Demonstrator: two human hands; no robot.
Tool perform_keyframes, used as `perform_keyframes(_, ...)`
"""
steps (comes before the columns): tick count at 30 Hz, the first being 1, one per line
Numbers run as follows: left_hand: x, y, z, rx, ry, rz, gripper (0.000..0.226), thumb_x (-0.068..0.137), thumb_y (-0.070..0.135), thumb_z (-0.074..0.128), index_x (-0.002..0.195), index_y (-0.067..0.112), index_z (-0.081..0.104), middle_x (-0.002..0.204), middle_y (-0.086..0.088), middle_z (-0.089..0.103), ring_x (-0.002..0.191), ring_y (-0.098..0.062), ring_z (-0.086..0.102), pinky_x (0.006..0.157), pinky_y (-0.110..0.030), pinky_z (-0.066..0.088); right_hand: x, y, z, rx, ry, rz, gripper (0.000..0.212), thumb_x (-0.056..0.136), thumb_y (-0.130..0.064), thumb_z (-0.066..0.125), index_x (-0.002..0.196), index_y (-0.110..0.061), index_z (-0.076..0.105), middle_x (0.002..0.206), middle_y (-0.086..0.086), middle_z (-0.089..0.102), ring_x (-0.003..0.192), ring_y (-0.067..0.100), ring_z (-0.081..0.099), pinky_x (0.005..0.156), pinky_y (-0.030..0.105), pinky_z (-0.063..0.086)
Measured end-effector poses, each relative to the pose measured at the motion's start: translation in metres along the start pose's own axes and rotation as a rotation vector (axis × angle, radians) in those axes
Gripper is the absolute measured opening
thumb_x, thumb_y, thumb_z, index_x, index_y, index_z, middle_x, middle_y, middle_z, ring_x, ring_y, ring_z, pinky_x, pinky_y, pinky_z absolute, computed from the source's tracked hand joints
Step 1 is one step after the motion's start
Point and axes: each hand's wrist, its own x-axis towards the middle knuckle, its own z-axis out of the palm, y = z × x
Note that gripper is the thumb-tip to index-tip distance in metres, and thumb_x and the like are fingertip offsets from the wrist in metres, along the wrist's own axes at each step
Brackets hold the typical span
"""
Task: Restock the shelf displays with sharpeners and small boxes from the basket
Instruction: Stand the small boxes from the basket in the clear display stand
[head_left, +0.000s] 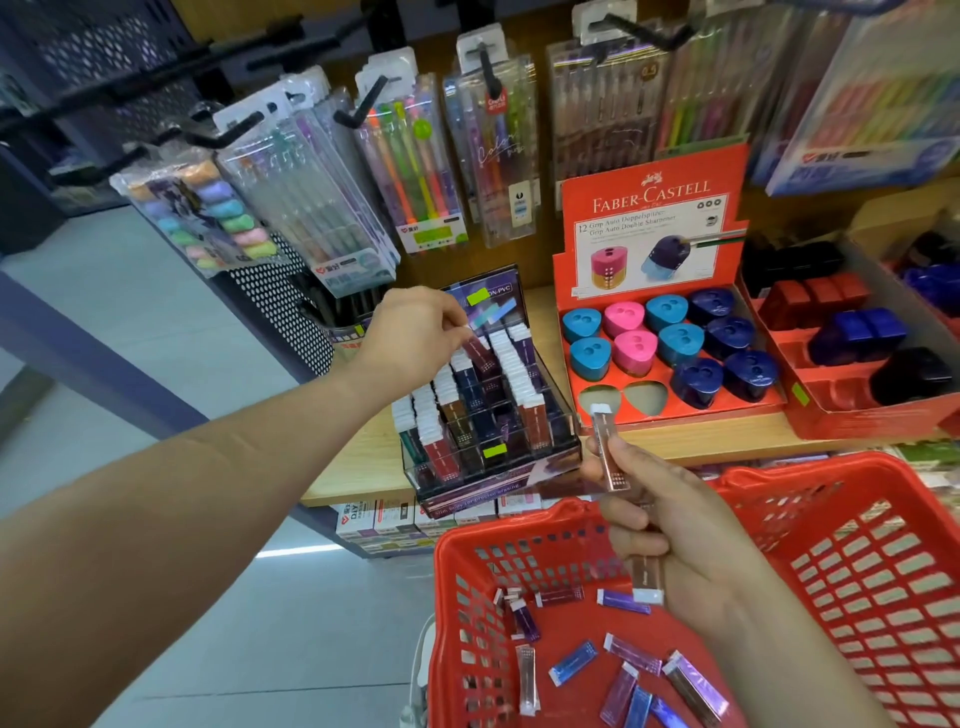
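Note:
My left hand (415, 332) reaches over a clear display case (488, 410) of slim small boxes on the shelf and pinches a dark red small box (480, 353) at the case's back rows. My right hand (670, 525) hovers above the red basket (852, 582) and grips two pink slim boxes, one (608, 447) pointing up toward the shelf, the other (647, 579) pointing down. Several loose slim boxes (618, 670) lie on the basket floor. A red Faber-Castell tray (665, 353) of blue, pink and navy sharpeners stands right of the case, with two front slots bare.
A second red tray (852, 353) with dark sharpeners sits at the far right. Packs of pens (415, 166) hang on black hooks above the wooden shelf (353, 467). A perforated metal pen cup (291, 312) stands left of the case. Boxed goods line the lower shelf.

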Motion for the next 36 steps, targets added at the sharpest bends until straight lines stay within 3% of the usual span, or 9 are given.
perform_keyframes(4, 0.002, 0.000, -0.002, 0.108, -0.079, 0.156, 0.015, 0.091, 0.024, 0.065, 0.096, 0.012, 0.074, 0.089, -0.001, 0.072, 0.084, -0.018, 0.065, 0.081, -0.032, 0.053, -0.002, -0.002, 0.000, -0.027, 0.015, -0.005, 0.030, 0.086, -0.022, 0.062, 0.109, -0.002, 0.063, 0.077, 0.004, 0.062, 0.041, 0.004, 0.034, 0.030, 0.013, 0.022)
perform_keyframes(8, 0.002, 0.005, 0.007, 0.182, -0.141, 0.209, 0.013, 0.091, 0.024, 0.064, 0.097, 0.013, 0.070, 0.089, -0.004, 0.070, 0.085, -0.022, 0.064, 0.080, -0.036, 0.053, -0.006, -0.006, -0.002, -0.023, 0.017, 0.040, 0.013, 0.093, -0.010, 0.056, 0.105, -0.008, 0.062, 0.061, 0.001, 0.041, 0.036, 0.003, 0.033, 0.029, 0.013, 0.024)
perform_keyframes(17, 0.003, 0.005, 0.016, 0.236, -0.206, 0.212, 0.019, 0.093, 0.020, 0.057, 0.098, 0.013, 0.074, 0.095, -0.006, 0.070, 0.090, -0.025, 0.063, 0.084, -0.041, 0.052, -0.004, -0.004, -0.001, -0.086, 0.015, -0.064, 0.038, 0.068, -0.011, 0.071, 0.106, -0.008, 0.066, 0.059, -0.006, 0.052, 0.044, 0.002, 0.034, 0.032, 0.013, 0.023)
perform_keyframes(19, 0.002, 0.009, 0.008, 0.144, -0.160, 0.186, 0.020, 0.093, 0.015, 0.056, 0.089, 0.008, 0.075, 0.092, -0.004, 0.072, 0.088, -0.021, 0.064, 0.087, -0.035, 0.052, -0.004, -0.005, 0.001, -0.101, 0.037, -0.085, 0.036, 0.065, -0.012, 0.072, 0.100, -0.009, 0.067, 0.061, -0.004, 0.052, 0.044, 0.003, 0.034, 0.033, 0.014, 0.023)
perform_keyframes(21, -0.002, 0.023, -0.007, -0.127, -0.140, 0.003, 0.019, 0.093, 0.018, 0.059, 0.090, 0.011, 0.076, 0.090, 0.004, 0.071, 0.080, -0.013, 0.062, 0.078, -0.027, 0.053, -0.005, -0.006, 0.003, -0.131, 0.052, -0.110, 0.035, 0.065, -0.014, 0.074, 0.099, -0.009, 0.068, 0.063, -0.003, 0.052, 0.045, 0.004, 0.034, 0.034, 0.015, 0.024)
perform_keyframes(24, -0.013, 0.051, -0.032, -0.660, -0.440, -0.213, 0.021, 0.093, 0.025, 0.060, 0.095, 0.009, 0.074, 0.083, -0.004, 0.072, 0.064, -0.010, 0.059, 0.058, -0.022, 0.051, -0.007, -0.006, 0.005, -0.171, 0.071, -0.139, 0.024, 0.075, -0.010, 0.074, 0.098, -0.009, 0.069, 0.067, 0.001, 0.050, 0.045, 0.005, 0.032, 0.034, 0.016, 0.025)
perform_keyframes(28, -0.033, 0.071, -0.036, -0.738, -0.714, -0.100, 0.019, 0.088, 0.024, 0.064, 0.098, 0.011, 0.073, 0.079, -0.002, 0.070, 0.064, -0.010, 0.061, 0.062, -0.020, 0.054, -0.010, -0.005, 0.009, -0.198, 0.063, -0.168, 0.017, 0.080, -0.006, 0.072, 0.097, -0.009, 0.069, 0.068, 0.001, 0.056, 0.045, 0.005, 0.031, 0.035, 0.016, 0.024)
perform_keyframes(32, -0.038, 0.071, -0.032, -0.770, -0.694, -0.094, 0.008, 0.086, 0.010, 0.068, 0.091, 0.010, 0.073, 0.071, -0.004, 0.070, 0.063, -0.009, 0.065, 0.062, -0.019, 0.055, -0.012, -0.004, 0.015, -0.192, 0.031, -0.172, 0.013, 0.081, -0.004, 0.070, 0.091, -0.013, 0.070, 0.066, -0.001, 0.061, 0.047, 0.005, 0.034, 0.037, 0.015, 0.025)
perform_keyframes(36, -0.038, 0.058, -0.041, -0.765, -0.564, -0.088, 0.009, 0.090, 0.010, 0.062, 0.095, 0.008, 0.069, 0.083, -0.009, 0.062, 0.073, -0.012, 0.061, 0.066, -0.019, 0.054, -0.009, -0.004, 0.012, 0.191, 0.019, -0.049, 0.033, 0.076, 0.012, 0.043, 0.099, -0.008, 0.055, 0.080, 0.006, 0.054, 0.056, 0.009, 0.037, 0.049, 0.021, 0.026)
